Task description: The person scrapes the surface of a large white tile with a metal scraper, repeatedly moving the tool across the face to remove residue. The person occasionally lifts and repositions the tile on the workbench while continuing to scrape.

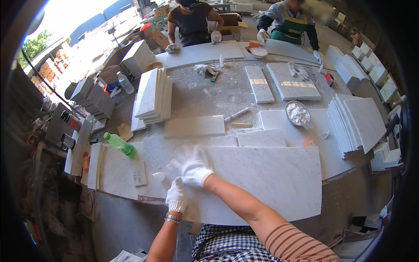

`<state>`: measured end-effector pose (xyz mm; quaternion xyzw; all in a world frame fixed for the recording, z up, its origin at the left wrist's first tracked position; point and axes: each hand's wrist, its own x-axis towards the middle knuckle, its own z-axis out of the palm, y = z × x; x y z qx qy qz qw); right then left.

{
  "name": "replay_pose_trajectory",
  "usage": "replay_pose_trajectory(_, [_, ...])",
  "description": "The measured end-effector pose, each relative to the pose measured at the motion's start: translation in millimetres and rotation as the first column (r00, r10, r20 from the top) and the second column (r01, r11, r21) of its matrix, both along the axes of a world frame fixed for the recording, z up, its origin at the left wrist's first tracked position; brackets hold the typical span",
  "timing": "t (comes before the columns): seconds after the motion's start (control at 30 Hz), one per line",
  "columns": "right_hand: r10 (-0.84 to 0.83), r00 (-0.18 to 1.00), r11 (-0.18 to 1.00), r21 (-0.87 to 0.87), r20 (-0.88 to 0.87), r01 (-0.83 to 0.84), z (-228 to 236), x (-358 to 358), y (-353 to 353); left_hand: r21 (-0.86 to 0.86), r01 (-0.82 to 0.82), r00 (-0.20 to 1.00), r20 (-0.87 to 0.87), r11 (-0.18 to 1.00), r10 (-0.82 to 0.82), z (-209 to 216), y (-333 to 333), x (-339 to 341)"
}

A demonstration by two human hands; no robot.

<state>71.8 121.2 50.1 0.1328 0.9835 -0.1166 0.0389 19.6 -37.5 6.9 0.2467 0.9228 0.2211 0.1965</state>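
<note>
A large white marble slab [266,183] with faint grey veins lies in front of me, its near edge by my checked apron. My right hand [195,169], in a white knit glove, is spread over the slab's left part; motion smears its fingertips. Beside it, my left hand [176,197], also gloved, is closed at the slab's left edge, its fingers partly hidden. Just left of the hands lies a small white squeeze bottle [158,176]. A small marked tile [139,173] and a green plastic bottle [120,145] lie farther left.
Stacked marble tiles [152,96] stand at the back left, and more slabs [358,122] lean at right. A bowl of white paste [298,114] sits beyond my slab. Two gloved co-workers, one in a green apron [290,28], stand across the table.
</note>
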Motion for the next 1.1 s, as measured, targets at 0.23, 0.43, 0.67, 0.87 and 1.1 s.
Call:
replay_pose_trajectory(0.23, [-0.084,0.993,0.996,0.019,0.083,0.082,-5.5,59.4,-4.7,0.219,-0.192,0.947,0.297,0.957,0.122,-16.3,-7.4,-4.6])
replay_pose_trajectory(0.43, [-0.836,0.539,0.539,0.329,0.098,0.776,-6.8,246.3,69.7,0.434,-0.266,0.906,0.418,0.861,0.069,-20.8,-12.2,-4.7])
replay_pose_trajectory(0.67, [-0.977,0.190,0.211,0.334,0.094,0.919,-11.3,322.8,61.1,0.494,-0.361,0.808,0.590,0.791,0.000,-39.6,-15.9,-13.9])
replay_pose_trajectory(0.87, [-0.509,0.824,0.852,0.284,0.249,0.441,-6.1,172.3,-19.7,0.445,-0.499,0.651,0.759,0.744,-0.017,-28.6,-89.4,-10.9])
replay_pose_trajectory(1.1, [0.039,0.999,0.997,-0.064,0.030,-0.037,16.1,55.1,-68.3,0.332,-0.665,0.602,0.769,0.669,0.217,-20.4,-152.8,-10.5])
